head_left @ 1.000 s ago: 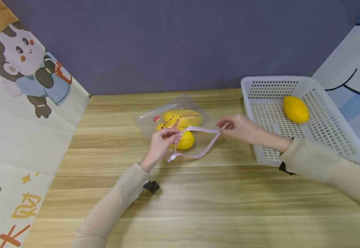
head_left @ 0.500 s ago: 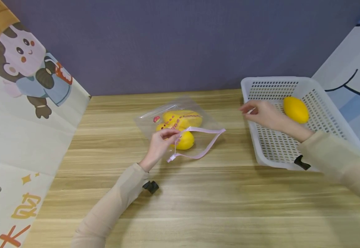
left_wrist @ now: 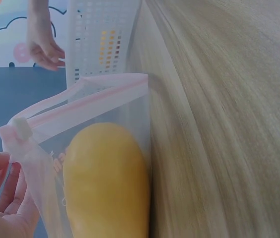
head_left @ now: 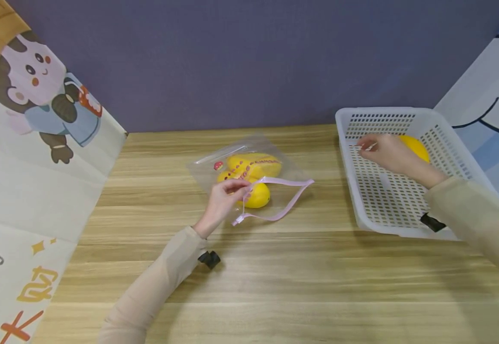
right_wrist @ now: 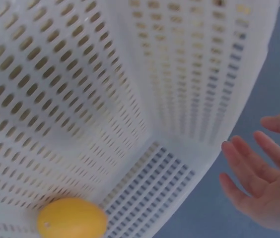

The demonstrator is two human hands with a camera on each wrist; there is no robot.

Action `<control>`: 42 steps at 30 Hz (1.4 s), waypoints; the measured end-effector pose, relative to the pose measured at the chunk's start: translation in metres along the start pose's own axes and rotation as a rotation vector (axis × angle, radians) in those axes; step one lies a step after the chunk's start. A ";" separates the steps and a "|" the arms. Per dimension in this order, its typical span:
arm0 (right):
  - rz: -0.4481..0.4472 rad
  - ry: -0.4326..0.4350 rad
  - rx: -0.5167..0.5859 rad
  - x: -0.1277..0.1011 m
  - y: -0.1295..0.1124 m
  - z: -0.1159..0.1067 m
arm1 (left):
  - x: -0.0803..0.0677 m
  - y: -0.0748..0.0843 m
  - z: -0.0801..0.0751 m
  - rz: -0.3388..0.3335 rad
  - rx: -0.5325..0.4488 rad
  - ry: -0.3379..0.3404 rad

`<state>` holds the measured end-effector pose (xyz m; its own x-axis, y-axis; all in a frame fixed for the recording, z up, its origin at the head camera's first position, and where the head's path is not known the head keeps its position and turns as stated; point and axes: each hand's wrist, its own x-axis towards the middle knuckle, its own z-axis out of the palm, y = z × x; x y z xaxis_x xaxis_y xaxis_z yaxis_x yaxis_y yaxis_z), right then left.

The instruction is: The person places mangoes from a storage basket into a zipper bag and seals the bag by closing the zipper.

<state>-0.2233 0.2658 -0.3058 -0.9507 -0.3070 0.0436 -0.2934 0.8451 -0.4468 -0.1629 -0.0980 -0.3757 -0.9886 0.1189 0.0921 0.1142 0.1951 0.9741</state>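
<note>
A clear zip bag with a pink zip strip and red print lies on the table, its mouth standing open toward the right. Inside are several yellow, mango-like fruits; one looms large in the left wrist view. My left hand pinches the bag's edge at the mouth, close to the white slider. Above the white basket hovers my right hand, fingers loosely bent and holding nothing. Another yellow mango-like fruit lies in the basket, partly behind that hand in the head view.
The perforated basket stands at the right of the wooden table, its walls rising around the fruit. A dark blue-grey panel closes the back, and printed cloths hang at the sides.
My right hand has let go of the bag's right corner and moved right, over the basket. The left hand keeps its pinch, and the bag has barely moved.
</note>
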 end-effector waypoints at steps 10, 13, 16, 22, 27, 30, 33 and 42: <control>0.057 0.049 -0.040 0.005 0.041 -0.008 | 0.000 0.000 0.000 -0.003 -0.010 -0.011; 0.110 0.041 -0.052 0.008 0.052 -0.009 | 0.000 0.000 0.000 -0.004 -0.010 -0.008; 0.143 0.030 -0.053 0.010 0.062 -0.011 | 0.000 0.000 0.000 -0.006 -0.009 -0.004; 0.177 0.021 -0.059 0.011 0.081 -0.013 | -0.001 0.000 0.000 -0.011 -0.016 -0.006; 0.203 0.022 -0.056 0.011 0.093 -0.014 | -0.001 -0.001 0.000 -0.016 -0.022 -0.008; 0.226 0.011 -0.055 0.010 0.099 -0.015 | -0.001 -0.002 0.000 -0.010 -0.020 -0.009; 0.237 0.009 -0.053 0.010 0.103 -0.016 | -0.001 -0.003 0.000 -0.004 -0.018 -0.007; 0.283 -0.015 -0.021 0.009 0.113 -0.015 | -0.002 -0.001 0.001 -0.012 -0.017 -0.010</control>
<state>-0.2666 0.3652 -0.3429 -0.9936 -0.0636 -0.0938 -0.0184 0.9072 -0.4203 -0.1612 -0.0979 -0.3769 -0.9889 0.1260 0.0781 0.1002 0.1799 0.9786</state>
